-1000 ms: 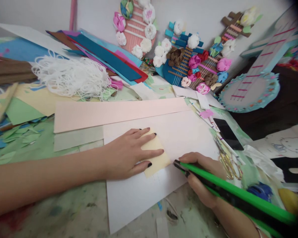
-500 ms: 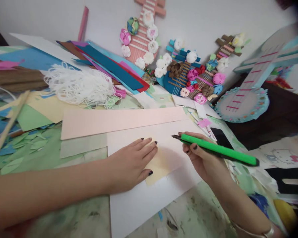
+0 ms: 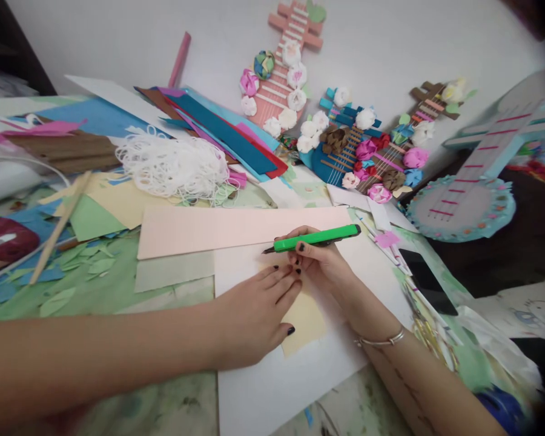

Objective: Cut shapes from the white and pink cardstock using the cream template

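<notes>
My left hand (image 3: pixel 258 321) lies flat, fingers stretched out, over a small pale yellow piece of paper (image 3: pixel 304 321). Under that piece is a large white sheet (image 3: pixel 254 393). My right hand (image 3: pixel 320 266) grips a green utility knife (image 3: pixel 318 237), its dark tip pointing left above the white sheet. The right fingertips come close to the left fingers; whether they touch I cannot tell. Just beyond both hands, a long pale pink strip of card (image 3: pixel 200 230) lies across the sheet's far edge.
A tangle of white string (image 3: pixel 177 163) and coloured card sheets (image 3: pixel 227 136) lie at the back left. Paper-flower guitar models (image 3: pixel 277 85) lean on the wall. To the right are a black phone (image 3: pixel 427 281) and a larger instrument model (image 3: pixel 463 194). Green paper scraps (image 3: pixel 95 260) lie left.
My right hand has moved left with the knife, bringing it close to my left hand. The left hand stays flat on the paper. The whole view has shifted slightly.
</notes>
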The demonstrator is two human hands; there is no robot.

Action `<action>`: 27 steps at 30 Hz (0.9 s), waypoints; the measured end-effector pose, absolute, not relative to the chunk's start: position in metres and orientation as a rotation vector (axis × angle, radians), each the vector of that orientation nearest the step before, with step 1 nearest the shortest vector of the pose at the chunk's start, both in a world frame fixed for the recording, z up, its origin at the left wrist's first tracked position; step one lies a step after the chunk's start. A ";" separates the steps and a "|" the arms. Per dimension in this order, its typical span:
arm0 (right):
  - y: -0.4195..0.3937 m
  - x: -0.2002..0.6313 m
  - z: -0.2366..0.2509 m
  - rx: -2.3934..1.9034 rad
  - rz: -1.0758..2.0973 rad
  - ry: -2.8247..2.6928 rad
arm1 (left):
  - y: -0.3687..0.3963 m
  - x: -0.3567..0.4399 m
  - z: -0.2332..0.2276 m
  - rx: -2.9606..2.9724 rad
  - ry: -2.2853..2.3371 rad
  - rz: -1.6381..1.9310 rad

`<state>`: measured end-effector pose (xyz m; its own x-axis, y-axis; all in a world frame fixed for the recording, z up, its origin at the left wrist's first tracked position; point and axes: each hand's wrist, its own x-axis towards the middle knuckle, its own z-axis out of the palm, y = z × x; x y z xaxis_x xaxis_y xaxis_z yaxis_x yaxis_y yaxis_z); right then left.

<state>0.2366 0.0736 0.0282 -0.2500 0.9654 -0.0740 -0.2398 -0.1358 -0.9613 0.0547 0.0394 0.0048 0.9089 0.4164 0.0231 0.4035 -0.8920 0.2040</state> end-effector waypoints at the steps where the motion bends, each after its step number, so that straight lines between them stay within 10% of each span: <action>1: 0.073 0.237 0.026 -0.945 1.571 -1.123 | 0.039 0.055 0.004 2.877 0.629 0.103; 27: 0.079 0.242 0.020 -0.950 1.484 -0.949 | 0.047 0.051 0.007 2.883 0.602 0.152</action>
